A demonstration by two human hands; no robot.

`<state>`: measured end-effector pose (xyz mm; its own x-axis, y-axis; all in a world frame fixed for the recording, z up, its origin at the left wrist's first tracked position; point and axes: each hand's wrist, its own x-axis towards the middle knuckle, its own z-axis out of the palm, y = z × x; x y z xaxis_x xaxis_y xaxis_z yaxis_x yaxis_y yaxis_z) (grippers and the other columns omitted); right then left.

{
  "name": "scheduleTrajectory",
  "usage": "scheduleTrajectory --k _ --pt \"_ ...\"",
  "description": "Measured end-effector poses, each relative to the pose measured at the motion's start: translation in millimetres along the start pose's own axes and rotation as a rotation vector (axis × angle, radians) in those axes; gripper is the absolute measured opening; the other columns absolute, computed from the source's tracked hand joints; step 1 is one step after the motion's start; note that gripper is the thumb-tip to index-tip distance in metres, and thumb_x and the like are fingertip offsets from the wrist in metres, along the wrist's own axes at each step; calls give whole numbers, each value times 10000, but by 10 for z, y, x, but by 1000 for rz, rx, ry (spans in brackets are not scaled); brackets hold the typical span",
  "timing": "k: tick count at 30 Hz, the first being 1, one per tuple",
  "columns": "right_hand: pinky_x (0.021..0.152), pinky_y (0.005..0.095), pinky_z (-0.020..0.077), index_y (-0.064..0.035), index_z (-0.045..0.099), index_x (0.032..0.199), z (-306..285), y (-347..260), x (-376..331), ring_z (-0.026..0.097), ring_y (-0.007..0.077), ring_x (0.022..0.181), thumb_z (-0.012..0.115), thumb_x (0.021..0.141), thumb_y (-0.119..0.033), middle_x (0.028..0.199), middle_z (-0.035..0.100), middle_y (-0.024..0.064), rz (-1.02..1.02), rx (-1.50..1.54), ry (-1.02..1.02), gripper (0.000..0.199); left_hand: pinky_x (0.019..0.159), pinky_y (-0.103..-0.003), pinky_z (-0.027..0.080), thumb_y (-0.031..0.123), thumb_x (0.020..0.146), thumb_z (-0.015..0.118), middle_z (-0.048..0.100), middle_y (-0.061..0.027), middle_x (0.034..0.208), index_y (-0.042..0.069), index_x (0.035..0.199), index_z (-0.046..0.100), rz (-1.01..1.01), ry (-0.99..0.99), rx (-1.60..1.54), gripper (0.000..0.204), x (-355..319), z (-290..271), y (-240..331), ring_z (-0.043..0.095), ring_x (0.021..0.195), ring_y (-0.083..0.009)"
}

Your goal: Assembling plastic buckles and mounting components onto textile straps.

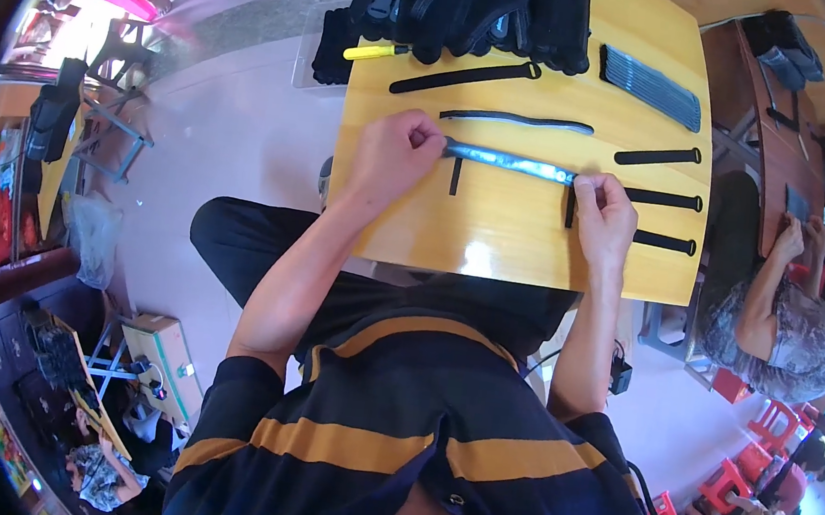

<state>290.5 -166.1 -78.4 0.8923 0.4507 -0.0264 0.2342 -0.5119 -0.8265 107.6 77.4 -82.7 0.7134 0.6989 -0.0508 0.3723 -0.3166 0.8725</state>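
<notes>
Between my two hands a narrow dark strap with a shiny, bluish face [508, 161] is stretched out, nearly level above the table. My left hand [401, 153] pinches its left end, and my right hand [607, 210] pinches the right end between thumb and fingers. Just beyond it lies another dark strip with a pale edge [517, 121]. Farther off is a black strap with a slotted end [464, 78]. Three more such straps, among them one at the right edge [658, 157], lie beside my right hand. A short black piece [456, 176] is below the held strap.
On the yellow wooden table [496, 231], a big heap of black straps [469, 7] covers the far side. A yellow-handled tool [374, 51] lies at its left, a stack of glossy grey strips [652, 87] at the right. Another person [778, 316] works at a brown table on the right.
</notes>
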Motion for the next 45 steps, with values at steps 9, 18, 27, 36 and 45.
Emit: scheduleTrajectory --k 9,18,27,36,45 --pt "613 295 485 -16 707 923 -23 -104 11 580 120 615 731 972 -248 684 655 44 6 -71 -1 238 585 -245 495 61 878 764 700 -22 716 10 872 724 48 5 57 65 -23 -16 71 622 639 -59" --pt "592 303 474 -24 681 874 -20 -62 6 561 128 589 745 956 -233 649 620 47 -37 -80 18 234 598 -312 515 82 862 751 700 -93 713 15 854 694 9 8 4 89 -58 -13 128 669 614 -176" --pt "588 300 481 -24 678 871 -5 -57 0 580 128 586 748 949 -187 659 640 57 -11 -35 13 194 573 -239 471 58 879 760 684 -13 709 10 887 716 -8 5 2 66 -77 -28 164 594 624 -54" --pt "598 302 491 -17 686 891 -42 -99 13 592 127 594 731 952 -167 666 655 67 15 -58 14 168 558 -226 454 48 884 761 666 -1 702 13 891 713 22 2 -5 60 -70 -21 165 563 611 -37" --pt "595 299 485 -11 679 880 -31 -94 16 581 120 591 728 953 -163 659 645 64 -8 -49 9 176 553 -219 444 31 893 753 643 13 688 8 883 703 23 7 -12 56 -64 -2 121 553 609 -37"
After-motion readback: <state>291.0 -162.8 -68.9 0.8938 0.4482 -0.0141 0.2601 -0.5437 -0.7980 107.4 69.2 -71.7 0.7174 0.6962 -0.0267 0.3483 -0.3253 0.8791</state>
